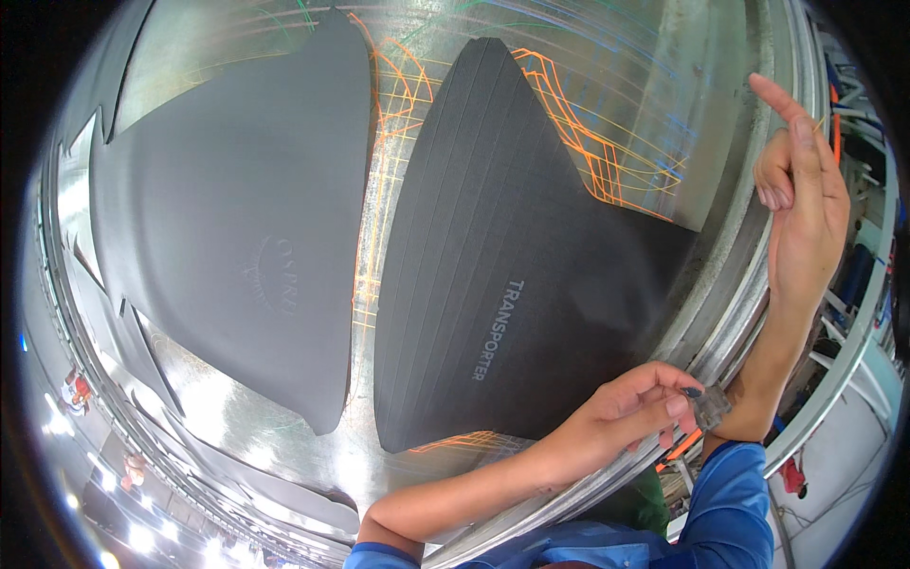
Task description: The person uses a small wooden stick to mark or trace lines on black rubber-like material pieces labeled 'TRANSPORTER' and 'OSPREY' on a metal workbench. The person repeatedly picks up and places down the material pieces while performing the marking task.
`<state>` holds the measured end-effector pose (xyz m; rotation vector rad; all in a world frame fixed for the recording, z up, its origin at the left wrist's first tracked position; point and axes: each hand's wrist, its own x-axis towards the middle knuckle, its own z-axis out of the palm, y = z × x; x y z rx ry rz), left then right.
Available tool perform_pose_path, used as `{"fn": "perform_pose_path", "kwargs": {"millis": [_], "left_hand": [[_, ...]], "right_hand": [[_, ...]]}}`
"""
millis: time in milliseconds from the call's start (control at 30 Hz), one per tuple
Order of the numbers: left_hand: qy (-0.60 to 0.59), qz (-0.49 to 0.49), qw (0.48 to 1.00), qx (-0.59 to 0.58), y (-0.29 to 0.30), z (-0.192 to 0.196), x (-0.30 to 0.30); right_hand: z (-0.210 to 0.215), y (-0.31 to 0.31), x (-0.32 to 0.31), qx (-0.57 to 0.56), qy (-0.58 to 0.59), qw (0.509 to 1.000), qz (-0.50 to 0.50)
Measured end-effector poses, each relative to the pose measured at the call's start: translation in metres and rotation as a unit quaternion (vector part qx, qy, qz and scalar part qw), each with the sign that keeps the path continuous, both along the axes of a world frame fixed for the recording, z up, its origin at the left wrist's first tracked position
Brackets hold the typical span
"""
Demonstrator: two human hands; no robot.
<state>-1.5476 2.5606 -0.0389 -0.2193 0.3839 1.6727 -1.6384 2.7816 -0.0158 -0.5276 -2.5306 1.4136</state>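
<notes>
My left hand (637,410) is closed at the near table edge. Its thumb and fingers pinch a small see-through greyish piece (711,408), which overlaps my right forearm in the picture; its kind is unclear. Farther right, beyond the metal rim, my right hand (804,190) is raised with the index finger stretched out and the other fingers curled in. A thin orange sliver shows by its thumb, and whether the hand holds it is unclear. Left of both hands lies a black ribbed panel (512,237) with pale lettering. Next to it is a smooth dark grey panel (237,218) with a faint emblem.
Both panels lie flat on a shiny metal table (379,465) crossed by projected orange, yellow, green and blue lines. A raised metal rail (735,294) curves along its right side. More dark sheets (152,365) lie at the left. Shelving with assorted items stands behind my right arm.
</notes>
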Motion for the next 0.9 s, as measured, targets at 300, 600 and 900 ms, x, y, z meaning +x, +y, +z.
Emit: {"fn": "perform_pose_path", "kwargs": {"millis": [300,600,900], "left_hand": [[-0.022,0.028,0.999,0.023,0.000,-0.007,0.005],[-0.038,0.015,0.999,0.022,0.011,-0.012,0.033],[-0.052,0.072,0.994,0.058,-0.003,-0.008,-0.006]], "right_hand": [[-0.001,-0.002,0.001,0.028,0.009,0.999,0.013],[-0.017,0.003,-0.005,0.071,0.001,0.997,0.013],[-0.004,0.008,-0.021,-0.139,0.037,0.988,0.054]]}}
